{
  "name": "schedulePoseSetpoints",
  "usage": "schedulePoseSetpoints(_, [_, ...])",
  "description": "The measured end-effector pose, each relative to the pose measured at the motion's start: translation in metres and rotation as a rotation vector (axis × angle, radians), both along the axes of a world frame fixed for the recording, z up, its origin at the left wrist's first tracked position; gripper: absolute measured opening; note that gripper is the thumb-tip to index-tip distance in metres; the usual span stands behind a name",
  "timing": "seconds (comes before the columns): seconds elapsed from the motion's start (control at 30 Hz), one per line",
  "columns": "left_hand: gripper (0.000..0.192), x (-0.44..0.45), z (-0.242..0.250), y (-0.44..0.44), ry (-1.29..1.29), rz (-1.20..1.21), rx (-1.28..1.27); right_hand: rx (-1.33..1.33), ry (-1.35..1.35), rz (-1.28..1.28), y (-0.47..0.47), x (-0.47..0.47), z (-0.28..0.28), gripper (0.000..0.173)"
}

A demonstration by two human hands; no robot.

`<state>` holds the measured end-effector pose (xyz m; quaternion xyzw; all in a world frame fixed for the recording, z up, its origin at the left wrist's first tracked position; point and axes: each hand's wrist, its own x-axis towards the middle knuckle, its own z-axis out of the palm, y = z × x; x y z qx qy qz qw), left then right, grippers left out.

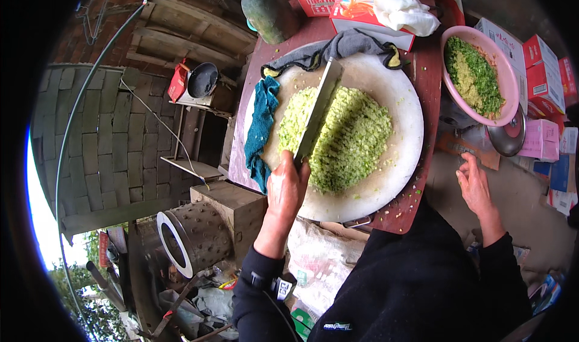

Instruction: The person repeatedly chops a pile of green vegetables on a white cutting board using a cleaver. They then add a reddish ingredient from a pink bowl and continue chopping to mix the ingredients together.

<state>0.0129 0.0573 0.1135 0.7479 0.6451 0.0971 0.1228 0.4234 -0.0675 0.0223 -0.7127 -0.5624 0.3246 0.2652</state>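
My left hand [286, 181] grips the handle of a cleaver [319, 109], whose blade stands on edge across a broad heap of finely chopped green vegetable [355, 138]. Beneath the heap lies a large round cutting board [405, 129], with scattered bits around its edge. A teal cloth [260, 132] is draped over the board's left side, and a grey cloth with dark edging [348, 43] lies along its far side. My right hand [475, 186] hangs in the air off the table's right side, fingers loosely bent and apart, holding nothing.
The board rests on a red-brown table [423, 66]. Behind it stand a large green gourd [269, 14] and a carton [371, 19] topped by a white cloth [404, 8]. To the right, a pink basin [511, 77] holds chopped greens and a yellowish mass, near a pan lid [507, 136].
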Motion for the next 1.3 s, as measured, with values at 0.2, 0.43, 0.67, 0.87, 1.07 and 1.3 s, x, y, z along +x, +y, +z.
schedulePoseSetpoints(0.2, [0.025, 0.007, -0.001, -0.002, 0.039, 0.075, -0.069, -0.038, 0.017, -0.043, -0.002, 0.002, 0.002, 0.048])
schedulePoseSetpoints(0.43, [0.027, 0.012, -0.002, -0.010, -0.044, 0.016, -0.017, -0.059, -0.029, -0.014, -0.002, 0.008, -0.002, 0.045])
schedulePoseSetpoints(0.67, [0.026, 0.018, -0.004, -0.013, -0.021, 0.004, -0.036, -0.100, -0.094, -0.024, -0.010, 0.013, -0.007, 0.046])
schedulePoseSetpoints(0.87, [0.026, 0.022, -0.001, -0.017, 0.028, -0.062, -0.028, -0.065, -0.146, 0.002, -0.011, 0.016, -0.009, 0.047])
schedulePoseSetpoints(1.07, [0.025, 0.031, -0.002, -0.026, 0.062, -0.077, -0.059, -0.098, -0.140, -0.013, -0.012, 0.019, -0.009, 0.047])
schedulePoseSetpoints(1.3, [0.026, 0.037, -0.001, -0.034, 0.042, -0.107, -0.050, -0.118, -0.137, -0.018, -0.014, 0.022, -0.009, 0.047])
